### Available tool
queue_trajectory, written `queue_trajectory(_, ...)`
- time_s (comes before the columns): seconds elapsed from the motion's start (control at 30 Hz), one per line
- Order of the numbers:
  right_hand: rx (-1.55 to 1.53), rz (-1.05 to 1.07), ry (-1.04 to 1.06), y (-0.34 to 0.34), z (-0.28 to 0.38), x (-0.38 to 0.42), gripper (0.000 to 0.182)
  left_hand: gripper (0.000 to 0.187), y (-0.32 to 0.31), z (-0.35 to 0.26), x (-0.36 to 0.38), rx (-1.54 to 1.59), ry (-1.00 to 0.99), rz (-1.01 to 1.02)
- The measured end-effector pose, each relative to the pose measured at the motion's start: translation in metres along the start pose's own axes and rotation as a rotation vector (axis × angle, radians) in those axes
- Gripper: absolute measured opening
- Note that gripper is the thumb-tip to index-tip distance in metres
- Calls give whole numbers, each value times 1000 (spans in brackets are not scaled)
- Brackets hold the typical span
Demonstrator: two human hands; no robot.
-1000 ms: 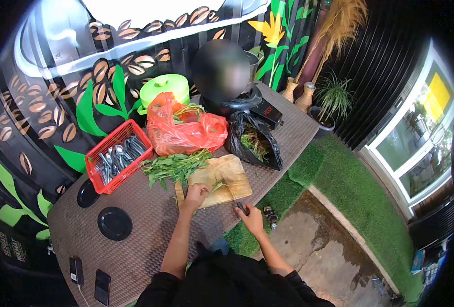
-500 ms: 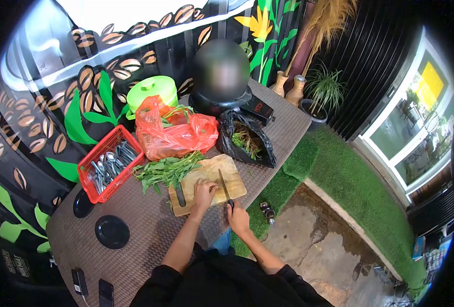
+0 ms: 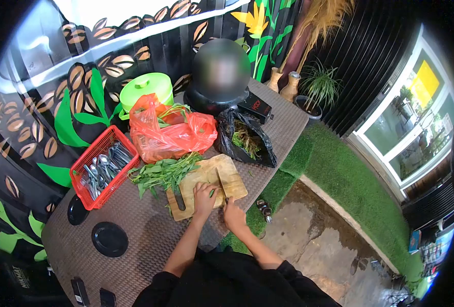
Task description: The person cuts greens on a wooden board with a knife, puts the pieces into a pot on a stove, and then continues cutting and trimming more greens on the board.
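Note:
A wooden cutting board (image 3: 231,176) lies near the table's front edge. On it rests my left hand (image 3: 204,198), its fingers curled down over a bit of green stem (image 3: 211,193); most of what it holds is hidden. My right hand (image 3: 234,217) grips a knife (image 3: 220,181) by its handle, the blade pointing away from me over the board, just right of my left fingers. A heap of leafy greens (image 3: 166,173) lies at the board's upper left, partly overlapping its edge.
Behind the board sit a red plastic bag (image 3: 173,134) and a black plastic bag (image 3: 241,137) of plant trimmings. A red basket (image 3: 106,166) of cutlery stands left, with a black plate (image 3: 110,239) nearer me. A lidded green pot (image 3: 146,91) is farther back. Phones lie lower left.
My right hand and the knife have shifted slightly left, nearer my left hand. My left fingers are still curled on the board. The whole view has moved a little.

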State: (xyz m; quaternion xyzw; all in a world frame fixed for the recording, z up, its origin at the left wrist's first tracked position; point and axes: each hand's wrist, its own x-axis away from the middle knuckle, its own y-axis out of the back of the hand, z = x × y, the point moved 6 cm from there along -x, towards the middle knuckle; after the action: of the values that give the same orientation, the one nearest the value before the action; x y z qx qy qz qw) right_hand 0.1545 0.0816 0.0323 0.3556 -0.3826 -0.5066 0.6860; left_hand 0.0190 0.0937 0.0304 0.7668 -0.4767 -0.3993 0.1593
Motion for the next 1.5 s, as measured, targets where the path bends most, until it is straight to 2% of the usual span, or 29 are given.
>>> queue_trajectory(0.1,-9,-5,4,-7,-2,-18,30,12,2,-2,-1,-12,-2,2)
queue_trajectory(0.17,-45,15,86,-1,-1,-29,32,12,4,-5,1,-8,-14,10)
queue_trajectory(0.37,-24,17,-28,-7,2,-14,33,12,3,-6,-1,-26,-14,11)
queue_trajectory(0.43,-32,-27,95,-10,-1,-31,31,12,3,-6,0,-30,-12,38)
queue_trajectory(0.57,-37,-23,147,-5,3,-20,30,13,6,-8,-1,-27,-15,17)
queue_trajectory(0.63,-21,16,-11,-12,4,-11,32,13,5,-9,-1,-30,-36,8)
queue_trajectory(0.83,-92,39,96,-6,1,-24,31,13,10,-17,2,-21,-52,44)
queue_trajectory(0.97,-19,35,12,-20,-6,-18,33,13,7,-13,3,-44,-80,37)
queue_trajectory(1.03,-76,-4,94,-9,2,-29,32,17,3,-8,4,6,-63,76)
queue_trajectory(1.17,-94,3,102,6,2,-13,31,25,4,-9,4,-4,-54,30)
queue_trajectory(1.23,-30,3,66,-7,5,-9,30,44,10,-14,4,7,-65,2)
queue_trajectory(1.37,-64,-9,74,-16,-3,-23,31,42,12,-17,6,15,-35,25)
queue_trajectory(1.43,-132,5,139,-4,2,-23,32,30,10,-15,4,32,-2,60)
queue_trajectory(1.47,-134,0,141,-7,6,-20,32,30,11,-15,2,30,-6,57)
queue_trajectory(1.5,-92,-2,67,-15,5,-14,33,28,11,-15,2,35,-27,35)
